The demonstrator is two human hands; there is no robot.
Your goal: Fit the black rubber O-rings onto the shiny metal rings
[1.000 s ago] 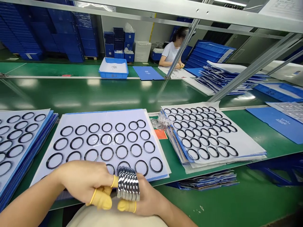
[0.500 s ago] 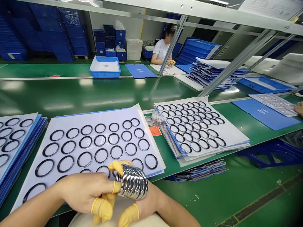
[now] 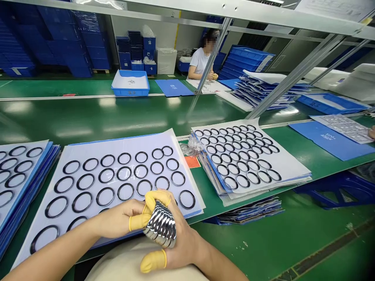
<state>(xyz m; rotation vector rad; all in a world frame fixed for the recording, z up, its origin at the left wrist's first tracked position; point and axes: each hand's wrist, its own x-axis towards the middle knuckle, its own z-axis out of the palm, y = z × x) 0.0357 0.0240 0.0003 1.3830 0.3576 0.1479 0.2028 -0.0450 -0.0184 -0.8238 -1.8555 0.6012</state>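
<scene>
A stack of shiny metal rings (image 3: 161, 225) sits in my right hand (image 3: 182, 234), whose fingers curl over its top while the thumb stands apart below. My left hand (image 3: 125, 218) touches the upper left of the stack, its fingers bent against the rings and the other fingertips. Yellow finger covers are on both hands. Under and beyond them lies a white sheet (image 3: 96, 154) bearing rows of black rings (image 3: 105, 196); my hands hide part of its front edge.
Another ring-covered sheet (image 3: 281, 156) tops a pile at the right, beside crumpled plastic (image 3: 195, 145). More rings lie on a pile (image 3: 38, 168) at the left. A metal post (image 3: 295, 78) slants across the right. Across the bench sits a person (image 3: 199, 62).
Both hands have moved slightly up, and my left hand has shifted right, closer against the stack. The ring stack has turned, its rings now fanned and tilted more steeply.
</scene>
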